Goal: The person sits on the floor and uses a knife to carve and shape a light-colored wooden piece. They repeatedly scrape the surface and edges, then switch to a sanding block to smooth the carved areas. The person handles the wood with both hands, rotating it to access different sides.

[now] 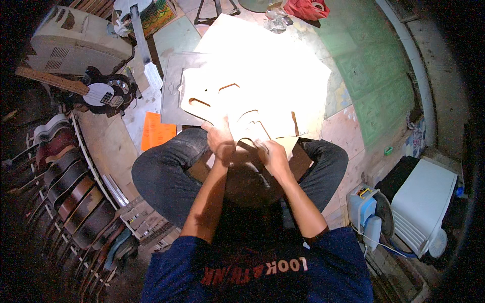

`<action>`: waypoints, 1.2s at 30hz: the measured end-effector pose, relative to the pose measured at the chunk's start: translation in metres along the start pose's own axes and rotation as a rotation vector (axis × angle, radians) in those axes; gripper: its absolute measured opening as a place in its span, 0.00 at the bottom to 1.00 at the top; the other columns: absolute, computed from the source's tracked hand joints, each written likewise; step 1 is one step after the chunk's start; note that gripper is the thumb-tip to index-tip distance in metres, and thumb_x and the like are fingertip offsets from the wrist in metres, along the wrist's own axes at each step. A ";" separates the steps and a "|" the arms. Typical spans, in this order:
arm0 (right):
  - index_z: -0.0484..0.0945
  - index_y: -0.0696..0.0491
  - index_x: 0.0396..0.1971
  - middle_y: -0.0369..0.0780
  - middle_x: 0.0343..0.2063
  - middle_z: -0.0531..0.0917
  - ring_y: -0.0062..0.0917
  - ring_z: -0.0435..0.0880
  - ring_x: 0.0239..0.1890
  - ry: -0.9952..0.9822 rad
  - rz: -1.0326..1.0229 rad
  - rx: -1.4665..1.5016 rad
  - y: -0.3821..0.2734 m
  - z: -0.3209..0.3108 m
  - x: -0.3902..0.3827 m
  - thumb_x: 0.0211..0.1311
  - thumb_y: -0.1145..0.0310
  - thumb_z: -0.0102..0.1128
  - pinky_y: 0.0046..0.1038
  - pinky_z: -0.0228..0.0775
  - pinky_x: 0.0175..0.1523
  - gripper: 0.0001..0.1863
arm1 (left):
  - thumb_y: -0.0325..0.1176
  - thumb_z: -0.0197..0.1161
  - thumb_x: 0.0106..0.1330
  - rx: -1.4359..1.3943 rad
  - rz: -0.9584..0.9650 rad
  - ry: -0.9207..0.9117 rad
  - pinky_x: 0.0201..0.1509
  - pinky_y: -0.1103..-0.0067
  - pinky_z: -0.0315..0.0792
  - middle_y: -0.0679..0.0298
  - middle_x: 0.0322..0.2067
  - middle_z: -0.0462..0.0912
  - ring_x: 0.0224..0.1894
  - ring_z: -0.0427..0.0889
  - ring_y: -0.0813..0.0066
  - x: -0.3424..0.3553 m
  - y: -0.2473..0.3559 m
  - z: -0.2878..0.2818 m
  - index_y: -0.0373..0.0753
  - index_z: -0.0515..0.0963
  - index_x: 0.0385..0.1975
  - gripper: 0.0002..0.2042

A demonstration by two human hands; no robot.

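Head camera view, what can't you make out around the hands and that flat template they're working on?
- Template: its surface is washed out by bright glare in the head view, so fine marks are lost.
- Left hand and right hand: fingertips merge with the glare; the grip is unclear.
- Dark piece on the lap: in shadow and partly behind the forearms, so its kind is unclear.

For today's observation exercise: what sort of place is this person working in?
Probably a guitar-making workshop: guitar bodies are racked at the left, a black bass guitar lies nearby, and both hands rest on a guitar-shaped template.
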State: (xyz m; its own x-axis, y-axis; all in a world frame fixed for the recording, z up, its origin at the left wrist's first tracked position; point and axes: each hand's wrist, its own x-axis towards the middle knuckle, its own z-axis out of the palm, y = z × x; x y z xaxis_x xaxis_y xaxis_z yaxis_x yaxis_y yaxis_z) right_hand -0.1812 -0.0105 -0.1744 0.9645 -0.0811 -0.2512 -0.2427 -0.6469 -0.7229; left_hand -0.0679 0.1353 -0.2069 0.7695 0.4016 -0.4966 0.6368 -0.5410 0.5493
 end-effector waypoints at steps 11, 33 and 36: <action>0.69 0.53 0.66 0.41 0.66 0.71 0.40 0.78 0.39 -0.056 -0.038 -0.487 0.024 0.029 -0.041 0.54 0.84 0.52 0.36 0.75 0.51 0.35 | 0.55 0.62 0.67 -0.018 0.129 0.004 0.52 0.53 0.73 0.31 0.40 0.79 0.46 0.79 0.30 0.008 -0.011 0.006 0.24 0.58 0.53 0.36; 0.72 0.53 0.63 0.44 0.64 0.73 0.44 0.78 0.55 0.084 -0.021 -0.334 0.039 0.044 -0.016 0.56 0.84 0.50 0.41 0.70 0.57 0.31 | 0.55 0.60 0.67 0.037 0.196 0.025 0.46 0.54 0.74 0.30 0.36 0.80 0.42 0.81 0.34 0.008 -0.014 0.008 0.22 0.58 0.51 0.36; 0.70 0.54 0.64 0.44 0.64 0.73 0.44 0.78 0.56 0.054 0.020 -0.390 0.040 0.044 -0.004 0.54 0.84 0.51 0.42 0.69 0.59 0.33 | 0.55 0.60 0.68 0.018 0.220 0.031 0.46 0.54 0.74 0.30 0.35 0.80 0.41 0.81 0.34 0.008 -0.014 0.007 0.23 0.58 0.51 0.36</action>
State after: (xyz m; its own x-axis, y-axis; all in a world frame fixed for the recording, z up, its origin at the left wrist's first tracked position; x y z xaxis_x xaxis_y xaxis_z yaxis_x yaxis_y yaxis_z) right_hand -0.1993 -0.0025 -0.2311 0.9666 -0.1293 -0.2214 -0.2136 -0.8837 -0.4164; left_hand -0.0707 0.1412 -0.2233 0.8910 0.2952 -0.3450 0.4530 -0.6309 0.6299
